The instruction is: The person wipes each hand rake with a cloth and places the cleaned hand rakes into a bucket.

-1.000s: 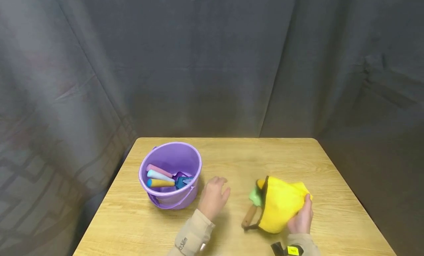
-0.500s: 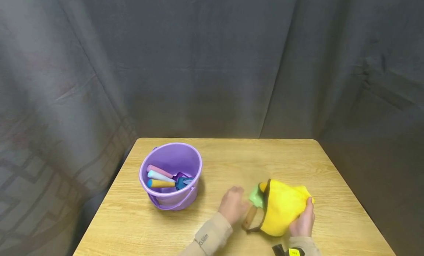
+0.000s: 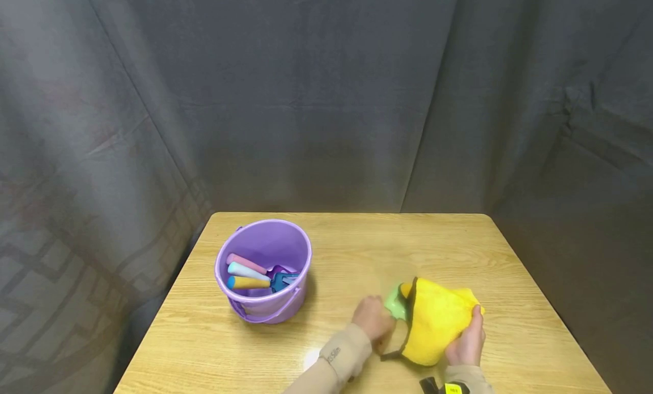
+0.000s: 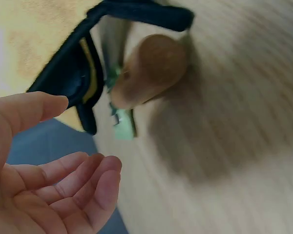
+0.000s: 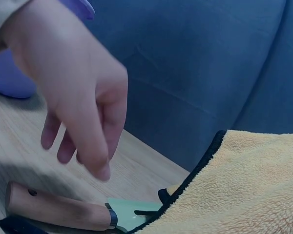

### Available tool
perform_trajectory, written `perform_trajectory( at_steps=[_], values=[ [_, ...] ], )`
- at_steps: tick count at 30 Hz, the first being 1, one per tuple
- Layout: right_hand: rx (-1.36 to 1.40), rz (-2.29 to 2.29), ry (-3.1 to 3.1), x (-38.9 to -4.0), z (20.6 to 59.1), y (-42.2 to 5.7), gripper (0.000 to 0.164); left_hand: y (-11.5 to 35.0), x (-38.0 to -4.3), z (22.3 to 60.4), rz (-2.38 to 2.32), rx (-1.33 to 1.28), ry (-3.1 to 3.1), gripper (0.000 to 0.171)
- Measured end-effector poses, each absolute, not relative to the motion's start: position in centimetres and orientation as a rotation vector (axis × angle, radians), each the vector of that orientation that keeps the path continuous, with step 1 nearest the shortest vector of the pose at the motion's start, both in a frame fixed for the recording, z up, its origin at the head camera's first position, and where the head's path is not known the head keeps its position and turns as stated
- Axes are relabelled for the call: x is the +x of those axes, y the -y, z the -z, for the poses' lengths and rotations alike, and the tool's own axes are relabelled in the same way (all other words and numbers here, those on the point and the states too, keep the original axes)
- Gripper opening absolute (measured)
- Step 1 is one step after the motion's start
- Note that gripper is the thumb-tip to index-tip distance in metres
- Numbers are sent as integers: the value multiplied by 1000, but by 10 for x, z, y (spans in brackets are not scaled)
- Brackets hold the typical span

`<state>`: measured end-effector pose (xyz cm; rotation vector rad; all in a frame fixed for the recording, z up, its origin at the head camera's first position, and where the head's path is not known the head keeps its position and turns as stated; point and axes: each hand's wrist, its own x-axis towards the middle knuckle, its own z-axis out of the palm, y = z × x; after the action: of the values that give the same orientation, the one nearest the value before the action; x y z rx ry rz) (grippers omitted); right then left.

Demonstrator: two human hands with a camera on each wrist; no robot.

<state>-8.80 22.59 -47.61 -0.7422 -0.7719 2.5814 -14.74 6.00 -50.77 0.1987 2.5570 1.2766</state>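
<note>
A yellow towel with a dark edge point(image 3: 439, 320) is bunched on the right of the table, and my right hand point(image 3: 468, 342) grips its near right side, thumb on top. From under its left edge sticks out a small garden tool with a green head point(image 3: 395, 304) and a wooden handle point(image 5: 58, 207); the towel hides part of the head. My left hand point(image 3: 374, 316) hovers just above that handle. In the left wrist view its fingers point(image 4: 105, 187) are loosely bent, thumb apart, with a gap to the handle's end.
On the left stands a purple bucket point(image 3: 267, 312) holding several hand tools, among them one with a yellow handle point(image 3: 250, 282). The wooden table point(image 3: 388, 241) ends at grey curtains point(image 3: 316, 127) behind and at both sides.
My left hand has moved right, from beside the bucket to over the wooden handle. The towel in my right hand has shifted slightly right and nearer, baring more of the green head.
</note>
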Motion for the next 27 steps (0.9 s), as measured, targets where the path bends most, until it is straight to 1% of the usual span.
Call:
perform_trajectory(
  at_steps=[2, 4, 5, 6, 10, 13, 27],
  values=[
    [-734, -2582, 762, -88, 477, -226, 31, -63, -148, 514, -1279, 202, -2544, 30],
    [-744, -2573, 762, -89, 477, -227, 32, -66, -149, 518, -1212, 259, -2592, 11],
    [-737, -2577, 762, -89, 477, -227, 32, -67, -150, 520, -1155, 303, -2635, 6],
    [-750, -2575, 764, -89, 477, -227, 33, -68, -150, 522, -1107, 331, -2662, 6],
    [-753, -2592, 786, -88, 476, -227, 37, -72, -152, 527, -913, 445, -2763, 14],
    [-766, -2587, 805, -88, 476, -227, 38, -75, -153, 530, -818, 467, -2798, 14],
    [-847, -2563, 914, -90, 479, -229, 38, -84, -157, 536, -624, 441, -2832, 12]
  ],
)
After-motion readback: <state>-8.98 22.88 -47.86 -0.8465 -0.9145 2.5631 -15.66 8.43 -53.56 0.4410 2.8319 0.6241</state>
